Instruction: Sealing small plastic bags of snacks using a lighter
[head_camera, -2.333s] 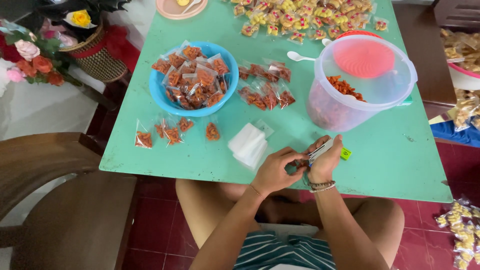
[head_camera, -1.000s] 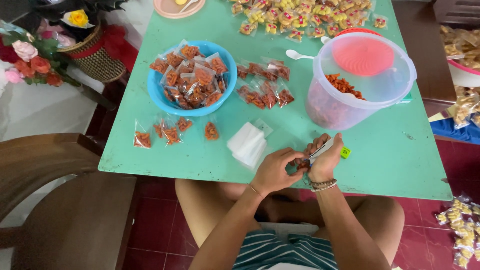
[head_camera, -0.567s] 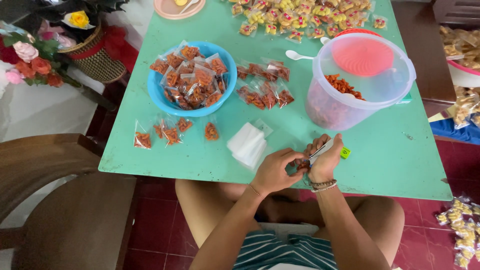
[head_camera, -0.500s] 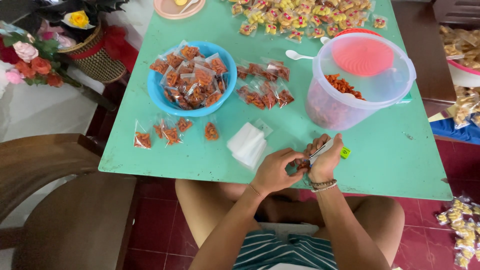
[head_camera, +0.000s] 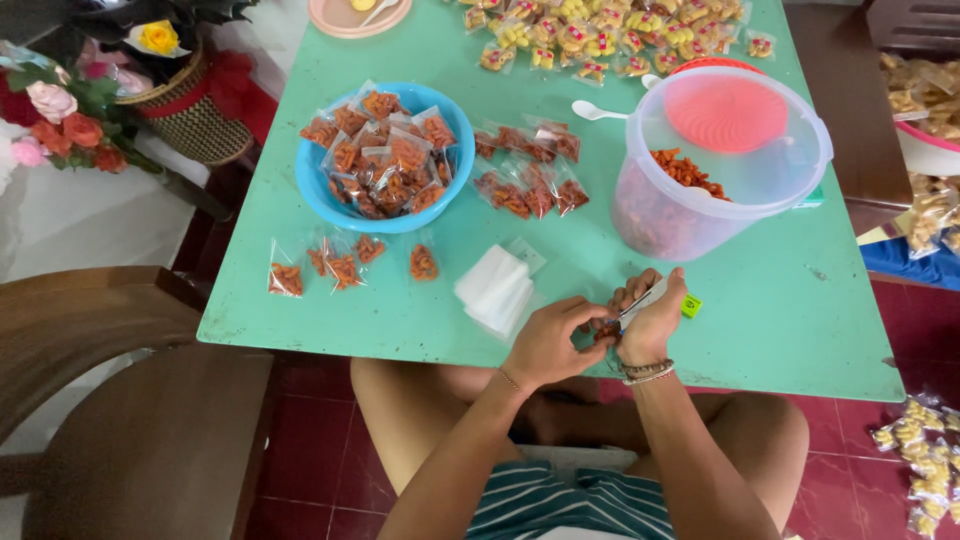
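Lower centre, at desk (head_camera: 400, 320) edge: left hand (head_camera: 548, 345) pinches small snack packet (head_camera: 603, 328); right hand (head_camera: 650, 322) clamps stapler (head_camera: 645, 299) across its top for sealing.

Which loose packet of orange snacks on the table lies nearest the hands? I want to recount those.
The single packet just left of the white stack; the other loose packets lie farther left, toward the table corner.

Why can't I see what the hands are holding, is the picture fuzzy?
Head view: even daylight, sharp, no glare on the green table. The left hand and right hand crowd over a small snack packet, so fingers hide it, not blur; a stapler pokes out.
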